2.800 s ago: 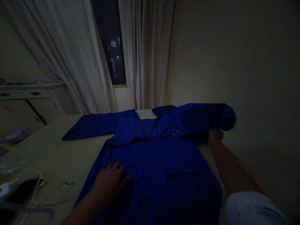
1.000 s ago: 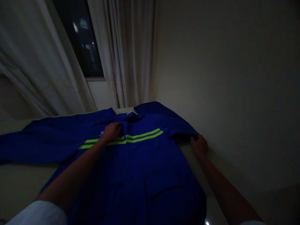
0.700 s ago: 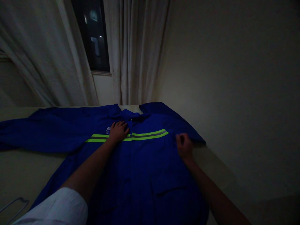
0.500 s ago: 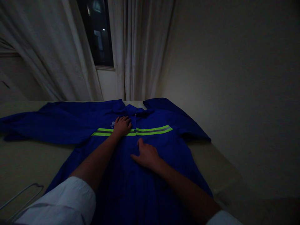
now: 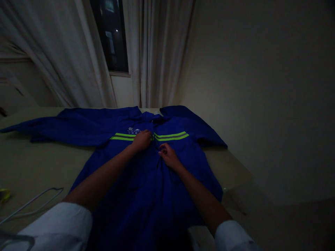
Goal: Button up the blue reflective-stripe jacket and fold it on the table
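A royal-blue work jacket (image 5: 146,195) lies spread flat and face up, with a yellow-green reflective stripe (image 5: 171,136) across the chest and a small white logo (image 5: 134,130) on its left side in view. My left hand (image 5: 142,140) pinches the front placket (image 5: 157,162) at stripe height. Just below it, my right hand (image 5: 169,156) has its fingertips gathered on the same placket edge. The two hands are close together but apart. White cuffs or sleeves show on both forearms. The collar (image 5: 154,116) sits beyond my hands.
The jacket lies on a pale, flat surface (image 5: 31,167) whose edge runs along the right, beside a wall. A wire hanger (image 5: 34,204) and a small yellow item (image 5: 4,195) lie at the lower left. Long curtains (image 5: 159,52) and a dark window (image 5: 110,35) stand behind.
My right hand has moved from the jacket's far edge to the centre front, and both hands now pinch the placket. The left sleeve is spread flat, and the reflective stripes show.
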Motion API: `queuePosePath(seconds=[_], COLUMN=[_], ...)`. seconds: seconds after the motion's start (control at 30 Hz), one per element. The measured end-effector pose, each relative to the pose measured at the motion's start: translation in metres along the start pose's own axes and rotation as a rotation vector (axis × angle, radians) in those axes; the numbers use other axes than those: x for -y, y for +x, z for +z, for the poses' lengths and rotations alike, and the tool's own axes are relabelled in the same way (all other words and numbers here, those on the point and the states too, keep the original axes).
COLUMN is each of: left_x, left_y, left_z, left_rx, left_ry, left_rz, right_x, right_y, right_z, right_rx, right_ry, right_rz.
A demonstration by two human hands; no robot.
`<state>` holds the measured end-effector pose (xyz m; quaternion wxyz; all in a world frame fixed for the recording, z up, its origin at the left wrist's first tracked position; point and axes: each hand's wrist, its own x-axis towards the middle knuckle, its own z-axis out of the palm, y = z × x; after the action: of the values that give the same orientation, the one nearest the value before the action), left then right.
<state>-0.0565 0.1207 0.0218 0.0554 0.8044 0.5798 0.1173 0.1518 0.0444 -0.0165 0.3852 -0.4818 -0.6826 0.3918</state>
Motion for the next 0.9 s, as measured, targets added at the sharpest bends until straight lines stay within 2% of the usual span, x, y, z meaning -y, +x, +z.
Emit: queuePosePath(seconds=[0.1,0.23,0.33,0.4,0.5,0.63,0.77,0.9], left_x=[-0.009,-0.011,-0.016,-0.019,-0.022,-0.019,-0.016,-0.018], left_y=[-0.035,-0.065,-0.068,-0.067,-0.070,-0.080,-0.083,-0.082], left_z=[0.004,0.014,0.018,0.018,0.020,0.024,0.025,0.018], left_rx=[0.100,0.122,0.139,0.137,0.056,-0.042,-0.078,-0.098], left_ry=[-0.035,-0.035,-0.013,-0.016,-0.025,-0.018,-0.072,-0.078], left_rz=[0.013,-0.006,-0.066,-0.109,-0.098,-0.039,-0.021,-0.013], right_x=[0.005,0.023,0.037,0.043,0.042,0.037,0.038,0.041], right_y=[0.011,0.028,0.031,0.027,0.019,0.020,0.024,0.023], right_z=[-0.006,-0.007,0.007,0.020,0.033,0.030,0.018,0.020], right_rx=[-0.024,-0.068,-0.128,-0.150,-0.144,-0.196,-0.122,-0.086], right_ry=[-0.085,-0.344,-0.562,-0.662,-0.704,-0.673,-0.743,-0.823], right_rz=[0.010,0.038,0.067,0.014,-0.045,0.021,0.008,-0.011])
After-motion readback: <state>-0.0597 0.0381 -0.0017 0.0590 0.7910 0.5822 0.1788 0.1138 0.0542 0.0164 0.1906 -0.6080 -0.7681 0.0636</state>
